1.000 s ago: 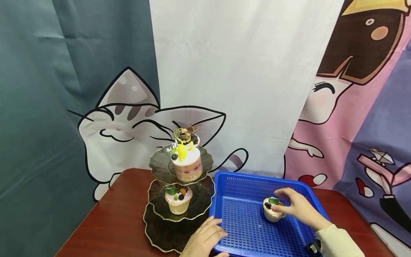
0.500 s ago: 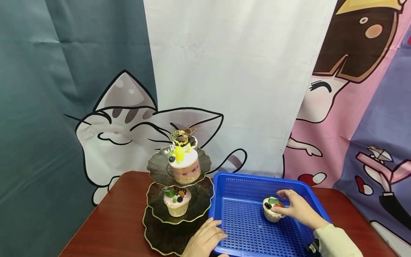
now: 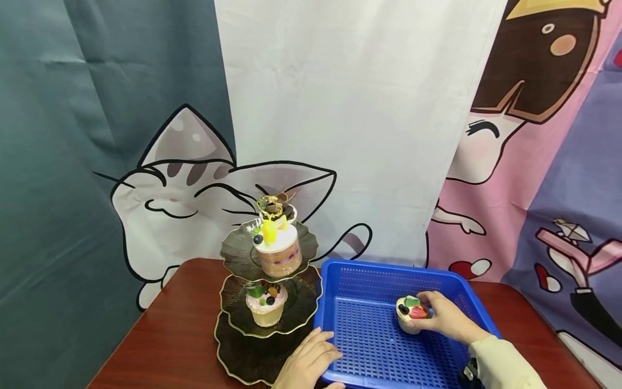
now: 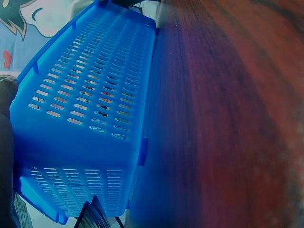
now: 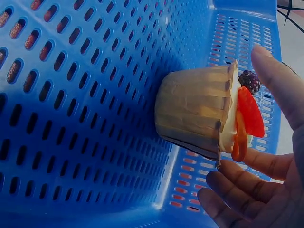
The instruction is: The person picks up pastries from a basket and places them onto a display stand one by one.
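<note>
A fruit-topped cupcake [image 3: 407, 324] in a pale paper cup stands upright on the floor of the blue plastic basket [image 3: 389, 268]. My right hand [image 3: 449, 319] reaches in from the right, thumb and fingers on either side of it. In the right wrist view the cupcake [image 5: 192, 109] shows a red fruit slice and a dark berry; my thumb [image 5: 278, 80] is apart from it, and my fingertips lie close to its rim. My left hand [image 3: 311, 361] rests with extended fingers on the basket's near left corner. In the left wrist view, that hand shows only as a dark edge.
Left of the basket stands a tiered stand of dark, gold-edged plates [image 3: 243, 354]. It bears a pink-topped cupcake [image 3: 266, 308], a layered cake [image 3: 279, 254] and a chocolate-topped one [image 3: 276, 208] behind. All stand on a reddish wooden table [image 3: 160, 324] before a printed curtain [image 3: 364, 108].
My right hand has come lower and closer around the cupcake, its fingers now beside it rather than above. The left hand stays on the basket. The head view has shifted slightly.
</note>
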`<action>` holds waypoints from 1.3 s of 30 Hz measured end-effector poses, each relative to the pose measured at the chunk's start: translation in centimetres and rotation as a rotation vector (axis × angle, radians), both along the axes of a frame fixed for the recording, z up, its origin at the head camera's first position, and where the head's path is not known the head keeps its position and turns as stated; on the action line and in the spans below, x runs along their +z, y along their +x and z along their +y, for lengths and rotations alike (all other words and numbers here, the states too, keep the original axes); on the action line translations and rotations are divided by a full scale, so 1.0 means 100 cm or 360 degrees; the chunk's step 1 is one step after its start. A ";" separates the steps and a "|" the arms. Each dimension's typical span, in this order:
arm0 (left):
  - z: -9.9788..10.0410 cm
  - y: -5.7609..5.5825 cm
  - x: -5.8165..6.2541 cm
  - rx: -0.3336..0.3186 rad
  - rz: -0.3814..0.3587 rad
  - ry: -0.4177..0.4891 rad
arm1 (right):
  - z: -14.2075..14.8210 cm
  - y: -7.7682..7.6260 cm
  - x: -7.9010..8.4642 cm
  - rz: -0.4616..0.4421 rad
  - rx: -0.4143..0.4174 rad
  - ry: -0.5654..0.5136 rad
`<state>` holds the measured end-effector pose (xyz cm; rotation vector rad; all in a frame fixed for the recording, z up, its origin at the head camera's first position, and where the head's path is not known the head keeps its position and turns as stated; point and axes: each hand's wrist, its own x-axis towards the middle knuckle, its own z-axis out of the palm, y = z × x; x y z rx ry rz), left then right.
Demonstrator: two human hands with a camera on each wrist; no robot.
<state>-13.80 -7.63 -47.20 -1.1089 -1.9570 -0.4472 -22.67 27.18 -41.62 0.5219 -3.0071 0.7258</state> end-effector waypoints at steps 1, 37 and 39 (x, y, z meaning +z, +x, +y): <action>0.000 0.000 0.000 -0.0002 -0.0001 0.0000 | 0.000 0.000 0.000 0.0001 0.0008 -0.0007; 0.001 -0.001 0.001 -0.0009 -0.0031 -0.0014 | -0.003 -0.007 -0.009 0.0015 -0.0008 0.0052; 0.000 0.000 0.001 -0.0010 -0.0028 -0.0015 | -0.002 -0.008 -0.010 0.0017 0.0001 0.0049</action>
